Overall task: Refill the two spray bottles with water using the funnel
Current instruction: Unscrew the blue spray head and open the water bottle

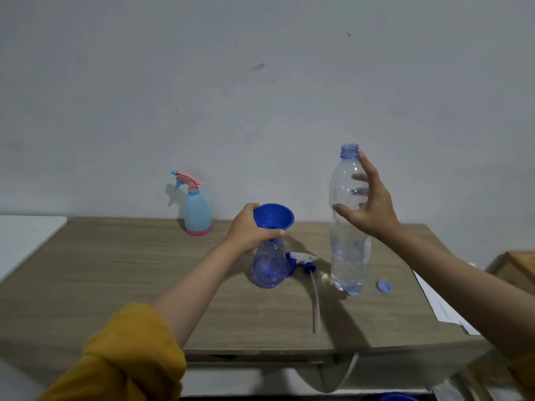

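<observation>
A clear blue spray bottle (269,267) stands mid-table with a blue funnel (273,216) in its neck. My left hand (250,228) grips the funnel's stem and the bottle's neck. The bottle's unscrewed spray head (302,261) lies just right of it, its dip tube (316,302) pointing toward me. A tall clear water bottle (348,256), uncapped and almost empty, stands upright to the right. My right hand (370,206) is spread around its upper part, thumb in front, fingers behind, all fairly straight. A light-blue and pink spray bottle (197,212) stands by the wall, its head on.
The water bottle's blue cap (384,286) lies on the wooden table (115,285) right of the bottle. White paper (443,308) hangs over the table's right edge. A white surface (26,235) adjoins on the left, a wooden box (518,267) on the right.
</observation>
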{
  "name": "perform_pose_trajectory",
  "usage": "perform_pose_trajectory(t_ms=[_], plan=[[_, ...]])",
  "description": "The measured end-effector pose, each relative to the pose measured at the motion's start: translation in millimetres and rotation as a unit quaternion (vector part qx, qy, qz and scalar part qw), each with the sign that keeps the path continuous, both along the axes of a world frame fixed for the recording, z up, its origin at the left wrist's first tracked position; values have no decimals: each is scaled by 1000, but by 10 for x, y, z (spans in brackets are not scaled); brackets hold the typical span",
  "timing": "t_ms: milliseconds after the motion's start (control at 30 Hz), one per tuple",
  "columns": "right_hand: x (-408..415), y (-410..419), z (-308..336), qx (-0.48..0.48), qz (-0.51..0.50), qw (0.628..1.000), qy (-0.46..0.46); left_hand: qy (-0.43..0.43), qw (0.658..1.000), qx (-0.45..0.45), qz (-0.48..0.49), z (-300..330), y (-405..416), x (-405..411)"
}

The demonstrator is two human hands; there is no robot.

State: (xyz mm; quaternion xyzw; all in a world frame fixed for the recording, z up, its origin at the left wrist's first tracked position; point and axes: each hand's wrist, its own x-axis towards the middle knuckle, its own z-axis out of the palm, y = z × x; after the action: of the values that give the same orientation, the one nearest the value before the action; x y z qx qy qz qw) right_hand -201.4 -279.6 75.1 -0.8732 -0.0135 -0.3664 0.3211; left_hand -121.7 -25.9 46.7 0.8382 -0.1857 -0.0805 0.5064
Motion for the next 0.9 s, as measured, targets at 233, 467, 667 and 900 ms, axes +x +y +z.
perform_pose_trajectory(t_ms=[233, 467, 667, 900], plan=[[-30, -44, -279, 40, -38, 998, -22, -5, 1000, -10, -3, -9, -16, 1], [-136, -128, -323, 43, -62, 997, -22, -11, 1000, -13, -9, -54, -13, 35], [-167, 58, -178, -110, -171, 970, -133, 4, 999, -47, -15, -121, 4, 47], [51, 770, 72, -213, 67, 971, -81, 43, 994, -99, -21, -285, 57, 66]])
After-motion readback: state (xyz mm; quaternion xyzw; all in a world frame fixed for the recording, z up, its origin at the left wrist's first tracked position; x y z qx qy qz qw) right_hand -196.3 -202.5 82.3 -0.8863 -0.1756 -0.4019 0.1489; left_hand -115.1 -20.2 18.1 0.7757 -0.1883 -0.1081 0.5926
